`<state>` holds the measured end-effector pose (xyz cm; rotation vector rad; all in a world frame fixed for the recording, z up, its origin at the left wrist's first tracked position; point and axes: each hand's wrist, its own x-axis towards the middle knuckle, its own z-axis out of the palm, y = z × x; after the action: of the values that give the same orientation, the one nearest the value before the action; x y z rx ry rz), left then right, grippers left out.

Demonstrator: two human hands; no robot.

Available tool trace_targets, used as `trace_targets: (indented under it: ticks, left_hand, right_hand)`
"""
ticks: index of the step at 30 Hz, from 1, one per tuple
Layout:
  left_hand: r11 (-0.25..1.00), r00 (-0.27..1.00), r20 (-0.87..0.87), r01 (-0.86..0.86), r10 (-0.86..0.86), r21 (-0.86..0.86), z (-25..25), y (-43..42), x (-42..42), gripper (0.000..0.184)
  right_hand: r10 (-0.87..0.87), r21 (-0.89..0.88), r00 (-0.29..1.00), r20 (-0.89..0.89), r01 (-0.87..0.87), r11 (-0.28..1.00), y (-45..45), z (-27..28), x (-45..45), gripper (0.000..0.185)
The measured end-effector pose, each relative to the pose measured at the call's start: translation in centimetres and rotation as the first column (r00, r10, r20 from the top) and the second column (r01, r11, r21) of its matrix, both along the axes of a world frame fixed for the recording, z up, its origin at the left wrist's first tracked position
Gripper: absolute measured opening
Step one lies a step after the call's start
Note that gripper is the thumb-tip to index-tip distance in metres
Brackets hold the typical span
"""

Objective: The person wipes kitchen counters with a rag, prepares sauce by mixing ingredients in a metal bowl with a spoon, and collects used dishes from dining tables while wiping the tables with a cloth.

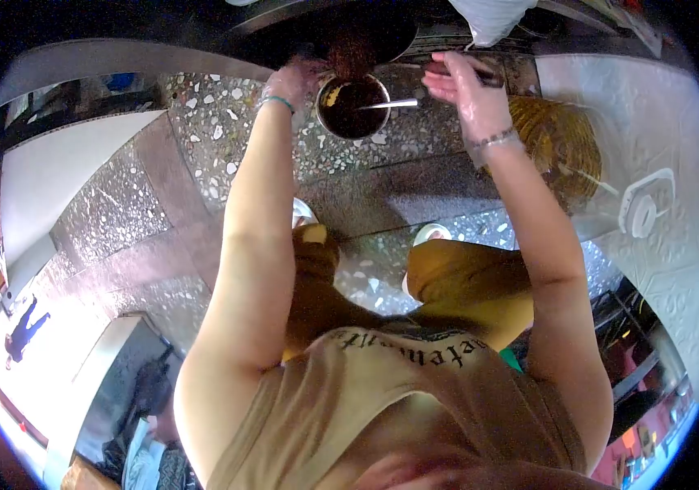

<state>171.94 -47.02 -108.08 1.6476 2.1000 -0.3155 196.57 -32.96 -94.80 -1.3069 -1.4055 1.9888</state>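
Note:
My left hand point(292, 82), in a thin clear plastic glove, is beside the left rim of a round metal bowl point(319, 118). Its fingers are blurred against a dark background, so I cannot make out their grip. Dark brown contents fill the bowl, with a yellowish patch at the left and a light-handled utensil point(398, 104) leaning over the right rim. Just above it hangs a reddish-brown, hair-like mass point(352, 54). My right hand point(470, 90), also gloved, is raised right of the bowl with fingers stretched out. Behind it shows a dark, elongated object point(492, 75).
A coiled yellow-brown hose or cord point(565, 139) lies at the right, beside a pale sheeted surface point(651, 139) with a white fitting point(647, 204). A white bag point(492, 18) hangs at the top. Far left, a person point(23, 333) stands in bright light. The floor point(113, 200) is speckled stone.

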Motion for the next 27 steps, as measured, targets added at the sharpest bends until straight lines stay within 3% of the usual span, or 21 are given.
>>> trace_targets:
  ticks: [2,4,5,6,7,8,9,10,11,13,14,15,16,18,20,22,26,27]
  left_hand:
    - [0.989,0.98,0.138,-0.145,0.145,-0.011,1.9,-0.1,0.4,0.037]
    - [0.984,0.968,0.181,-0.178,0.176,-0.008,0.5,-0.4,-0.3,0.038]
    - [0.978,0.952,0.225,-0.21,0.206,-0.007,-0.6,-0.7,-0.7,0.038]
    - [0.977,0.952,0.224,-0.211,0.207,-0.007,-1.0,-0.8,-0.7,0.038]
    - [0.985,0.968,0.185,-0.163,0.17,-0.05,-1.8,-1.1,-0.6,0.038]
    - [0.989,0.981,0.146,-0.115,0.128,-0.095,-2.6,-1.3,-0.5,0.038]
    - [0.989,0.981,0.142,-0.116,0.129,-0.093,-3.8,-1.6,-0.3,0.038]
    - [0.903,0.854,0.296,-0.388,0.427,-0.184,-6.0,-2.3,0.0,0.037]
    - [0.831,0.748,0.361,-0.499,0.557,-0.246,-8.0,-3.1,0.5,0.038]
    - [0.684,0.48,0.506,-0.624,0.717,-0.377,-9.7,-3.9,1.4,0.043]
    - [0.498,0.146,0.567,-0.68,0.811,-0.538,-9.5,-3.9,1.8,0.047]
    - [0.278,-0.2,0.53,-0.673,0.824,-0.686,-7.2,-3.4,2.6,0.052]
    - [0.278,-0.201,0.529,-0.67,0.825,-0.688,-7.3,-3.5,2.6,0.052]
    - [0.235,-0.293,0.516,-0.641,0.805,-0.731,-7.1,-3.4,2.6,0.048]
    - [0.259,-0.301,0.564,-0.659,0.769,-0.706,-6.5,-3.6,2.8,0.051]
    - [0.273,-0.315,0.604,-0.677,0.732,-0.683,-5.9,-3.7,2.9,0.053]
    - [0.318,-0.096,0.582,-0.76,0.807,-0.566,-5.4,-2.3,3.1,0.05]
    - [0.352,-0.018,0.593,-0.79,0.805,-0.502,-5.3,-2.0,2.8,0.048]
  right_hand:
    - [0.064,0.004,0.991,0.121,-0.065,0.998,-1.1,0.2,1.0,0.038]
    - [0.054,-0.024,0.997,0.052,-0.053,0.998,-3.2,-1.8,1.9,0.034]
    - [0.175,0.223,0.981,0.081,-0.189,0.956,-4.5,-3.8,2.5,0.032]
    - [0.283,0.45,0.949,0.138,-0.314,0.836,-5.5,-5.6,2.9,0.031]
    - [0.397,0.511,0.891,0.219,-0.452,0.731,-6.4,-5.9,3.0,0.031]
    - [0.516,0.648,0.784,0.345,-0.597,0.473,-6.5,-8.1,3.2,0.031]
    - [0.634,0.628,0.639,0.435,-0.72,0.296,-6.6,-13.1,3.6,0.034]
    - [0.714,0.586,0.469,0.519,-0.804,0.102,-6.7,-16.8,3.9,0.037]
    - [0.715,0.586,0.47,0.518,-0.803,0.104,-6.7,-16.3,3.7,0.037]
    - [0.712,0.31,0.154,0.686,-0.946,-0.095,-6.0,-14.4,2.3,0.043]
    - [0.71,0.312,0.156,0.687,-0.945,-0.095,-6.0,-15.0,2.5,0.043]
    - [0.686,0.451,0.269,0.676,-0.887,-0.097,-6.3,-16.1,3.1,0.045]
    - [0.661,0.579,0.378,0.649,-0.809,-0.105,-6.4,-16.4,3.5,0.046]
    - [0.669,0.581,0.373,0.643,-0.807,-0.108,-6.1,-16.4,4.3,0.047]
    - [0.674,0.593,0.373,0.637,-0.797,-0.119,-5.5,-16.0,4.3,0.047]
    - [0.645,0.487,0.291,0.707,-0.861,-0.145,-5.1,-16.0,4.8,0.051]
    - [0.606,0.5,0.326,0.726,-0.855,-0.14,-5.3,-16.5,6.2,0.055]
    - [0.691,0.557,0.431,0.58,-0.829,0.049,-5.3,-16.0,6.0,0.042]
